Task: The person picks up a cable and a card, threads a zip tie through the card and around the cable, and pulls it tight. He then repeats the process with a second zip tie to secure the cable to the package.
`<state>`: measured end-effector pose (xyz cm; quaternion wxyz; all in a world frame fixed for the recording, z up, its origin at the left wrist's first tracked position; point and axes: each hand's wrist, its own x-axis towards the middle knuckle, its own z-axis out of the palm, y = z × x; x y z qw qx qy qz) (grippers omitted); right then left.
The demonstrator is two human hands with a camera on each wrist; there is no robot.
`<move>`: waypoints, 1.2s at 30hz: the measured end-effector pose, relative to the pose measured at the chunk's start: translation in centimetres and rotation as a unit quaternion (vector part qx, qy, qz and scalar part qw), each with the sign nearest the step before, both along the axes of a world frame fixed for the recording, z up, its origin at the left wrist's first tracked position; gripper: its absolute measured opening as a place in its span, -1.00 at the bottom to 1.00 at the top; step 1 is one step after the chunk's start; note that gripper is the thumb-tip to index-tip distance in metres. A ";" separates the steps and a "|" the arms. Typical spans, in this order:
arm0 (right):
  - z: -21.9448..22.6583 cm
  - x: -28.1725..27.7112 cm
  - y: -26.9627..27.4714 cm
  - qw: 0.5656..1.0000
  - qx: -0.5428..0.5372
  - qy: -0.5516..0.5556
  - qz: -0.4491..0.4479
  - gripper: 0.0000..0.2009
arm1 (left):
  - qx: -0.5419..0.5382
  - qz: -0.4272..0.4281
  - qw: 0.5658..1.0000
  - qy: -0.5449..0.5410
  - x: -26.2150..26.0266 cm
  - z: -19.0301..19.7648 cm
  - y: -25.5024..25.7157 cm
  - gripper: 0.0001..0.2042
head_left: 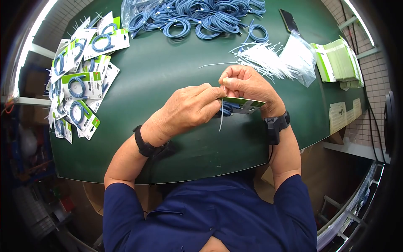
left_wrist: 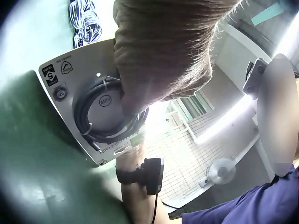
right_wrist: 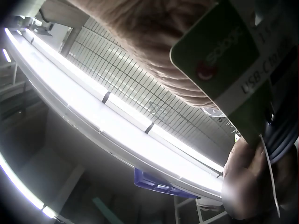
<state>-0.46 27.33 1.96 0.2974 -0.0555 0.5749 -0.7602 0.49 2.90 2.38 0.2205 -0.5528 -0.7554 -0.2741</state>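
Both hands meet over a cable packaging card (head_left: 248, 102), tilted so its green edge faces up. A coiled blue-grey cable (left_wrist: 86, 116) lies against the card's printed face. With thumb and fingers, my left hand (head_left: 189, 105) grips the card's left end beside the coil. A thin white cable tie (head_left: 221, 117) hangs down there, its tail loose; it also shows in the right wrist view. My right hand (head_left: 252, 87) curls over the card's far side and pinches the tie's upper part between thumb and forefinger, partly hidden by the fingers.
Carded cables (head_left: 77, 88) lie heaped on the left of the green table (head_left: 168, 71). Coiled blue cables (head_left: 201, 17) are piled at the back. Loose white ties (head_left: 264, 59), a clear bag (head_left: 299, 59), a phone (head_left: 289, 21) and stacked green-white cards (head_left: 338, 61) lie at right.
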 end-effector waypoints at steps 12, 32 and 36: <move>-0.3 0.1 -0.9 0.999 0.027 0.024 0.020 -0.83 | 0.034 0.013 0.997 -0.063 -0.3 0.3 -0.6 -0.76; 2.3 2.2 -4.5 0.672 0.376 0.630 -0.100 -0.73 | 0.159 0.109 0.865 -0.463 -1.5 -0.2 -1.9 -0.88; 1.4 1.9 -4.3 0.686 0.367 0.618 -0.114 -0.73 | 0.165 0.102 0.851 -0.489 -1.6 -0.1 -2.0 -0.88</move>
